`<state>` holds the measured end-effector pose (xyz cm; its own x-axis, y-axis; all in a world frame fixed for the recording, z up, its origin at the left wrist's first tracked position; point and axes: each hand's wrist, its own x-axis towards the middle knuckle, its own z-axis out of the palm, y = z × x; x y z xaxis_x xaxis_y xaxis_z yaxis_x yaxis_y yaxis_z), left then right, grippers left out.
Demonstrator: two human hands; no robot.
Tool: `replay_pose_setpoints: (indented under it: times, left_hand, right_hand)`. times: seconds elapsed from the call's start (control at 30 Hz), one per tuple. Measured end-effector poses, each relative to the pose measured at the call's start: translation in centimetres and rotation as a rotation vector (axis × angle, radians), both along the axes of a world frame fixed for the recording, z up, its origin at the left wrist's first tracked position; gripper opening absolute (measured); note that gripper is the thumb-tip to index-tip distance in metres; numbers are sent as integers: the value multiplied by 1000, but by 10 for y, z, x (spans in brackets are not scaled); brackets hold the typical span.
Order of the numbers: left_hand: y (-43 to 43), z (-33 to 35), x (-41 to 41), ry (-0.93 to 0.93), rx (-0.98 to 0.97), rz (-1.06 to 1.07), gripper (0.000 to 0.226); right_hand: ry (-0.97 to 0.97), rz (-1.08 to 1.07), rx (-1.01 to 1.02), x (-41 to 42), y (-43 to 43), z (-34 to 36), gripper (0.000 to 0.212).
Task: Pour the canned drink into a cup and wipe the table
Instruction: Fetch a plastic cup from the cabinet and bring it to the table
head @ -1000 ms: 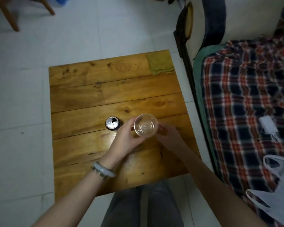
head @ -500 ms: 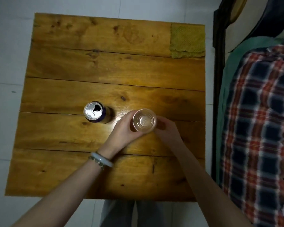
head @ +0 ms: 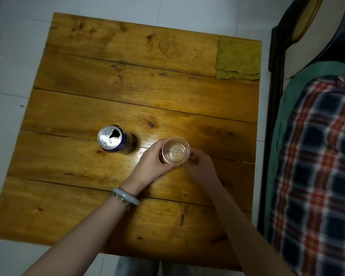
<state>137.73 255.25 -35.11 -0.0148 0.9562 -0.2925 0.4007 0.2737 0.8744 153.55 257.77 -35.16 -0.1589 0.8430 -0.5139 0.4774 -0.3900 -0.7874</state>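
Progress: nothing is judged to have been poured yet; the cup [head: 175, 151] looks empty, its base being seen plainly through the clear wall.
Done: the can [head: 112, 139] is already opened, a dark mouth showing in its silver lid.
Left: the drink is to be poured, and the table [head: 127, 86] is then to be wiped; no spill can be made out on the boards.
Cup, look: clear, thin-walled plastic, upright, rim round and undented; it is judged light and easily squeezed or tipped.
Cup, place: on the near-right part of the table, between the two hands, apart from the can on its left.
Can, look: dark blue side, upright, small droplets on the lid.
Left hand [head: 149, 166]: wrapped round the cup's left side, thumb and fingers curled against the wall; a pale bracelet [head: 126, 197] is worn at the wrist.
Right hand [head: 201, 166]: fingers curled in against the cup's right side, low down; the cup seems to be steadied by it, though the fingertips are partly hidden.
Cloth [head: 238, 58]: yellow-green, laid flat on the far right corner, untouched, well apart from both hands.
Beside the table: a plaid blanket [head: 317, 156] lies to the right.
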Motion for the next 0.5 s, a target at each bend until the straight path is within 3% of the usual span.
replay_pose_setpoints:
  times: [0.17, 0.33, 0.5]
  left_hand:
    - [-2, -1, -5, 79, 11, -77, 78]
    - [-35, 9, -27, 143, -27, -47, 79]
    - [-80, 38, -71, 102, -91, 65, 67]
  right_hand:
    - [-97, 86, 97, 1, -3, -5, 35]
    - [-168, -49, 98, 19, -9, 29, 48]
    - [-228, -103, 248, 17, -17, 80, 33]
